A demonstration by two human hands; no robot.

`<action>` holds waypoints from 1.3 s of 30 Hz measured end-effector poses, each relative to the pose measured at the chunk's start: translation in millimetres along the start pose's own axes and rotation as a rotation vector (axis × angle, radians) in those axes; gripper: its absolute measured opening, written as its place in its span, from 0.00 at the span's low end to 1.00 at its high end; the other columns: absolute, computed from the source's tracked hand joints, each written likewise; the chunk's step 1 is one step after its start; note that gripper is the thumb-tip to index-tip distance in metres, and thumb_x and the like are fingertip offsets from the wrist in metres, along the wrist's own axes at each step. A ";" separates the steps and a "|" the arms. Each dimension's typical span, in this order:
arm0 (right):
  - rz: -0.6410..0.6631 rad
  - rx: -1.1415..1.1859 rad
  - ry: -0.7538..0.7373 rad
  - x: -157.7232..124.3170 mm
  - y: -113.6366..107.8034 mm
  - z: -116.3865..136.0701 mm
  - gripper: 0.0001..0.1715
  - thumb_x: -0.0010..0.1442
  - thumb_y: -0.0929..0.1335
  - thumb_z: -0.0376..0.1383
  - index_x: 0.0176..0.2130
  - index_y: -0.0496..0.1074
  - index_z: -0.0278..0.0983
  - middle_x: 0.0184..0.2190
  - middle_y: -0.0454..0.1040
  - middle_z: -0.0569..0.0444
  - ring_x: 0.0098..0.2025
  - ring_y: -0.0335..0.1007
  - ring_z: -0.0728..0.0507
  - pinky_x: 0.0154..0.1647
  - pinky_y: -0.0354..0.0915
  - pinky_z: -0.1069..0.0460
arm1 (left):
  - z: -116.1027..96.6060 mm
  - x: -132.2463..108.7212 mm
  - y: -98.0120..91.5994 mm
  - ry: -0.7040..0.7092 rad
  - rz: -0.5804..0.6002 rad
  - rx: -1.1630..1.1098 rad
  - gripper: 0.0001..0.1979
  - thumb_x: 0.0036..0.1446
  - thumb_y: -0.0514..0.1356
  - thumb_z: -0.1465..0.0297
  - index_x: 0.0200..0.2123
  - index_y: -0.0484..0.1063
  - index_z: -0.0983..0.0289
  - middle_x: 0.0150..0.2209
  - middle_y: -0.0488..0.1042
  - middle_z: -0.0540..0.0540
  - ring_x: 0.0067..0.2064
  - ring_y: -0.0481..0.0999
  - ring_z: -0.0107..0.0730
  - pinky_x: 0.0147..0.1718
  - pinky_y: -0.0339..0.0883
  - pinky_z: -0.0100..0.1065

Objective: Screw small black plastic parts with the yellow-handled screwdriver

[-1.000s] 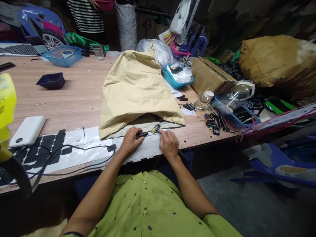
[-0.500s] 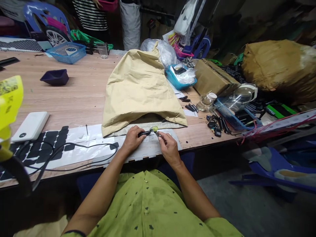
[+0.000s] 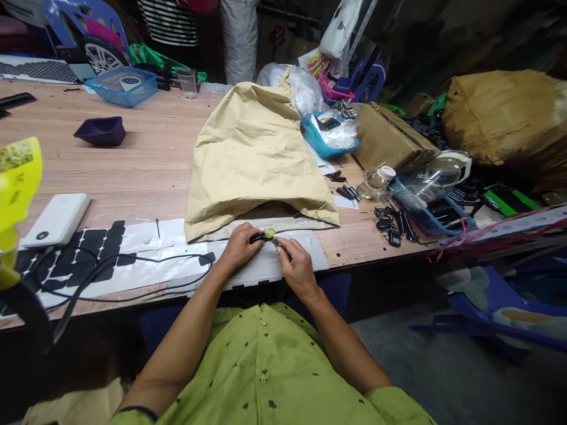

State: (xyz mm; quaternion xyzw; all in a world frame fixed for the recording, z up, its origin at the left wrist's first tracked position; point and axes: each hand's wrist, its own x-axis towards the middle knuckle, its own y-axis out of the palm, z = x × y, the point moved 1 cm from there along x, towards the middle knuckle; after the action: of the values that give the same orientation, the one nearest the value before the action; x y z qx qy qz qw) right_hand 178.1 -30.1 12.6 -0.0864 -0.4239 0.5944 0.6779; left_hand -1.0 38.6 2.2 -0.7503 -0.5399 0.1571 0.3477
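Note:
At the table's near edge my left hand [image 3: 240,247] is closed around a small black piece [image 3: 256,238], whose kind I cannot make out. My right hand [image 3: 299,267] pinches a slim, dark, rod-like tool [image 3: 275,241], its tip up against the black piece. A round yellow-green part [image 3: 269,232] shows where the two meet; I cannot tell which one it belongs to. Both hands are over a pale grey board [image 3: 305,251]. Just beyond them lies a large beige cloth bag [image 3: 257,153], its mouth facing me.
To the left are a white power bank [image 3: 59,218], a looped black cable [image 3: 146,260] and a sheet of black stickers [image 3: 95,254]. A dark purple tray [image 3: 101,131] sits farther back. Rightward are a jar [image 3: 374,182], black key fobs [image 3: 387,224] and a blue basket [image 3: 411,198].
The tool and my right hand have shifted slightly left, closer to the black piece. The yellow-green part has also moved left. My left hand keeps its grip.

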 end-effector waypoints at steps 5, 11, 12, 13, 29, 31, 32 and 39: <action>0.007 -0.025 0.012 2.0 1.0 -6.3 0.17 0.68 0.63 0.33 0.49 0.78 0.38 0.39 0.80 0.49 0.41 0.77 0.44 0.45 0.73 0.50 | -1.5 -0.3 0.3 -0.013 0.000 -0.009 0.09 0.56 0.62 0.71 0.40 0.81 0.59 0.35 0.73 0.53 0.42 0.73 0.40 0.46 0.69 0.41; -0.093 -0.312 0.061 8.4 -14.8 -38.2 0.18 0.65 0.64 0.31 0.49 0.79 0.40 0.38 0.78 0.49 0.41 0.73 0.41 0.44 0.69 0.49 | -0.8 -1.7 1.5 -0.016 -0.008 -0.024 0.08 0.57 0.62 0.72 0.39 0.81 0.60 0.35 0.73 0.53 0.42 0.72 0.41 0.46 0.68 0.41; -0.097 -0.373 0.060 8.3 -16.0 -43.0 0.17 0.64 0.64 0.30 0.48 0.79 0.39 0.36 0.77 0.49 0.40 0.72 0.41 0.43 0.68 0.48 | -0.3 -2.1 1.7 -0.010 -0.012 -0.025 0.08 0.57 0.62 0.72 0.39 0.81 0.59 0.34 0.72 0.53 0.42 0.72 0.41 0.46 0.68 0.41; -0.098 -0.428 0.058 7.8 -16.3 -46.8 0.17 0.64 0.65 0.30 0.47 0.80 0.39 0.35 0.76 0.49 0.39 0.71 0.40 0.42 0.67 0.48 | 0.1 -2.5 1.8 -0.004 -0.015 -0.025 0.08 0.58 0.62 0.71 0.39 0.81 0.59 0.34 0.72 0.53 0.42 0.72 0.41 0.46 0.68 0.41; -0.114 -0.653 0.024 2.9 -5.8 -40.6 0.16 0.66 0.64 0.29 0.48 0.78 0.39 0.35 0.72 0.49 0.37 0.63 0.41 0.37 0.58 0.48 | -6.9 -29.6 -4.9 0.092 0.115 0.054 0.09 0.62 0.62 0.65 0.43 0.80 0.57 0.45 0.73 0.56 0.48 0.69 0.44 0.50 0.65 0.47; -0.103 -0.648 0.026 2.6 -5.5 -40.1 0.17 0.66 0.64 0.30 0.49 0.78 0.39 0.35 0.72 0.48 0.38 0.63 0.40 0.37 0.58 0.48 | -14.0 -49.7 -2.1 0.185 0.174 0.048 0.08 0.62 0.62 0.65 0.44 0.80 0.56 0.48 0.73 0.56 0.51 0.69 0.45 0.53 0.64 0.47; -0.096 -0.646 0.029 2.5 -5.2 -39.7 0.17 0.66 0.64 0.30 0.49 0.78 0.39 0.36 0.72 0.48 0.38 0.63 0.40 0.37 0.58 0.48 | -17.7 -60.5 0.4 0.231 0.194 0.056 0.08 0.62 0.63 0.65 0.44 0.80 0.55 0.50 0.73 0.57 0.53 0.68 0.45 0.54 0.64 0.47; -0.089 -0.664 0.037 2.0 -1.9 -37.5 0.17 0.66 0.64 0.29 0.50 0.78 0.39 0.36 0.73 0.48 0.39 0.63 0.40 0.37 0.56 0.48 | -35.8 -105.3 16.2 0.349 0.064 0.248 0.08 0.61 0.62 0.70 0.43 0.79 0.59 0.59 0.70 0.62 0.59 0.66 0.53 0.56 0.64 0.53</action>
State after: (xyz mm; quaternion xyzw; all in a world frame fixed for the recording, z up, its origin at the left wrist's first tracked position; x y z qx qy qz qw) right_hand 204.7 -14.4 -8.8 -0.2949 -0.5854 0.3918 0.6457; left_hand -6.5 -73.6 1.6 -0.7341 -0.4240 0.1010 0.5206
